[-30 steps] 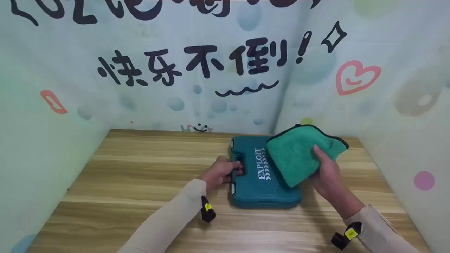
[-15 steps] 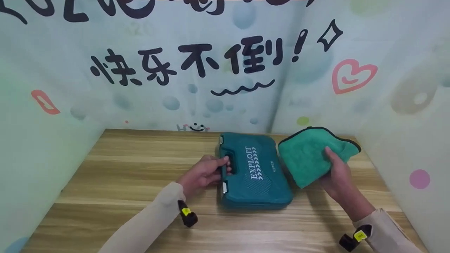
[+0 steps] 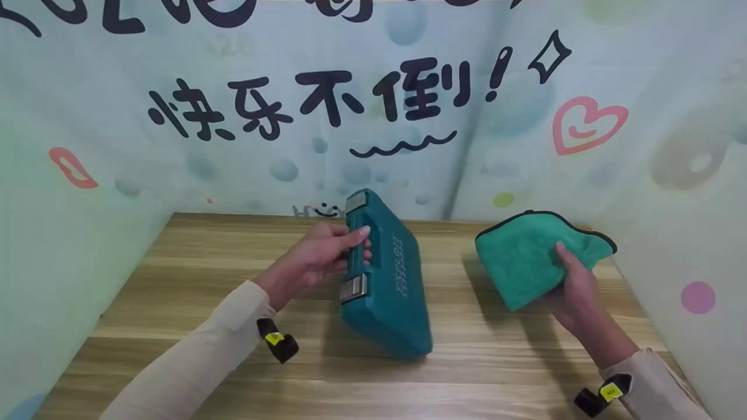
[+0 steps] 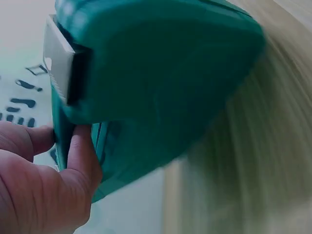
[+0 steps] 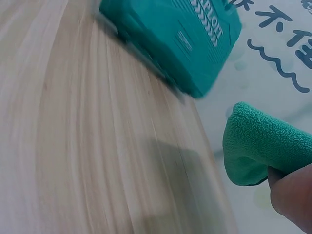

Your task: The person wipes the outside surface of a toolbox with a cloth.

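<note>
A teal plastic tool case [image 3: 391, 286] with "EXPLOIT" lettering and metal latches is tipped up, its handle side raised toward the left. My left hand [image 3: 315, 254] grips the handle, thumb on the near face and fingers curled through the opening. The left wrist view shows the fingers round the handle beside a latch [image 4: 61, 61]. On the right, my right hand [image 3: 578, 291] holds a folded green cloth [image 3: 525, 256] with dark edging, thumb on top, raised over the table. In the right wrist view the thumb [image 5: 292, 195] presses against the cloth's fold [image 5: 263, 141].
The wood-grain table [image 3: 204, 280] lies beneath both hands. A printed fabric backdrop [image 3: 262, 175] rises at its back edge, and pale panels close in the left and right sides. A camera is strapped to each wrist.
My left hand has lifted the tool case's handle side, moving left and tilting the case up from lying flat. My right hand has carried the cloth right, away from above the case.
</note>
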Demonstrator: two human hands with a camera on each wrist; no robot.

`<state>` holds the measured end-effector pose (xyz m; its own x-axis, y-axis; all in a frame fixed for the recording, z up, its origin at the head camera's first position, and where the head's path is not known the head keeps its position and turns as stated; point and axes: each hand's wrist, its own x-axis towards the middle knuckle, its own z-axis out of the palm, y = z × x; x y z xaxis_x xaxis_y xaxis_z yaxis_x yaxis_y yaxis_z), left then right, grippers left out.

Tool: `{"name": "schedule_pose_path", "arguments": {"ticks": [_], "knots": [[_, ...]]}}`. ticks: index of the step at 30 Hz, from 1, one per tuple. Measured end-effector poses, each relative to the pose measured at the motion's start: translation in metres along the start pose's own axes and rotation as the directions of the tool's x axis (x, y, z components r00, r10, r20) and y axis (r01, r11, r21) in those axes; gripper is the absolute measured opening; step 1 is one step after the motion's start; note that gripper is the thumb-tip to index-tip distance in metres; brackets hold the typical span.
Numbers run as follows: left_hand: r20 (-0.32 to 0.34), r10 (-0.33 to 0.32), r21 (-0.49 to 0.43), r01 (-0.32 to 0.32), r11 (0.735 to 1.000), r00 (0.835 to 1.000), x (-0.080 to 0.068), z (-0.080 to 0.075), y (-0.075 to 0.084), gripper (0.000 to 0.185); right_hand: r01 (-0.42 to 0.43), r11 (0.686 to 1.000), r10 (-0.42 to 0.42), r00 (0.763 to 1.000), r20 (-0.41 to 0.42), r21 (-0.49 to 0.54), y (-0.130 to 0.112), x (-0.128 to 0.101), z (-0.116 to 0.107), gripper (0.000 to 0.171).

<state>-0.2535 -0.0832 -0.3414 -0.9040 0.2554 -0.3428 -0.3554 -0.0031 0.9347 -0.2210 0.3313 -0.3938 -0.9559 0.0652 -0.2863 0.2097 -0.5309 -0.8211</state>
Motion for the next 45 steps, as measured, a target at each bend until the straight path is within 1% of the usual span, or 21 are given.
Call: {"name": "schedule_pose_path", "arguments": {"ticks": [4,6,9,11,13,15,19,25,28,30,33,36,37,39,41,43,45], "knots": [[-0.009,0.038,0.046,-0.037,0.998,0.999,-0.009,0.011,0.011,0.041,-0.01,1.0,0.011,1.0,0.022,-0.009,-0.002,-0.001,0.0,0.073],[-0.027,0.046,0.076,-0.044,0.996,0.999,-0.011,0.019,0.014,0.042,0.001,1.0,-0.001,0.999,0.041,0.002,-0.002,-0.001,0.0,0.068],[-0.061,0.052,0.119,-0.044,0.992,0.997,-0.012,0.03,0.016,0.045,0.041,0.999,-0.043,0.995,0.09,0.028,-0.001,0.0,0.001,0.052],[-0.073,0.056,0.137,-0.046,0.989,0.996,-0.011,0.037,0.017,0.043,0.066,0.997,-0.07,0.992,0.106,0.044,0.0,0.002,0.003,0.044],[-0.073,0.057,0.14,-0.046,0.989,0.996,-0.01,0.043,0.017,0.043,0.084,0.996,-0.088,0.989,0.118,0.041,0.002,0.003,0.006,0.042],[-0.068,0.051,0.139,-0.042,0.989,0.996,-0.01,0.046,0.018,0.042,0.086,0.996,-0.088,0.989,0.117,0.021,0.003,0.004,0.008,0.043],[-0.077,0.05,0.136,-0.039,0.99,0.996,-0.013,0.044,0.018,0.041,0.093,0.996,-0.091,0.988,0.126,-0.015,0.006,0.005,0.012,0.043],[-0.108,0.068,0.133,-0.053,0.99,0.992,-0.02,0.029,0.019,0.039,0.106,0.994,-0.101,0.986,0.13,-0.034,0.009,0.006,0.013,0.039],[-0.118,0.072,0.171,-0.051,0.984,0.99,-0.022,0.025,0.019,0.039,0.093,0.995,-0.088,0.987,0.134,-0.037,0.01,0.007,0.013,0.038],[-0.12,0.068,0.208,-0.042,0.977,0.99,-0.023,0.026,0.019,0.039,0.083,0.996,-0.079,0.989,0.122,-0.032,0.01,0.007,0.013,0.039],[-0.111,0.066,0.263,-0.035,0.964,0.992,-0.022,0.034,0.019,0.035,0.077,0.997,-0.073,0.991,0.111,-0.032,0.009,0.008,0.015,0.04],[-0.078,0.074,0.309,-0.047,0.95,0.994,-0.017,0.05,0.02,0.028,0.095,0.995,-0.091,0.988,0.122,-0.033,0.007,0.01,0.019,0.04],[-0.069,0.079,0.333,-0.052,0.941,0.995,-0.015,0.056,0.021,0.025,0.104,0.994,-0.099,0.987,0.128,-0.032,0.006,0.01,0.02,0.04],[-0.053,0.082,0.391,-0.054,0.919,0.995,-0.009,0.07,0.021,0.023,0.118,0.993,-0.113,0.984,0.135,-0.028,0.005,0.011,0.022,0.04],[-0.044,0.083,0.456,-0.054,0.888,0.996,-0.005,0.082,0.021,0.024,0.126,0.992,-0.122,0.983,0.136,-0.023,0.003,0.01,0.023,0.041],[-0.034,0.088,0.513,-0.058,0.856,0.996,0.001,0.095,0.018,0.028,0.128,0.991,-0.123,0.983,0.133,-0.034,0.001,0.009,0.023,0.043],[-0.011,0.1,0.552,-0.077,0.831,0.995,0.006,0.106,0.014,0.033,0.129,0.991,-0.122,0.984,0.132,-0.045,0.001,0.009,0.024,0.044]]}}
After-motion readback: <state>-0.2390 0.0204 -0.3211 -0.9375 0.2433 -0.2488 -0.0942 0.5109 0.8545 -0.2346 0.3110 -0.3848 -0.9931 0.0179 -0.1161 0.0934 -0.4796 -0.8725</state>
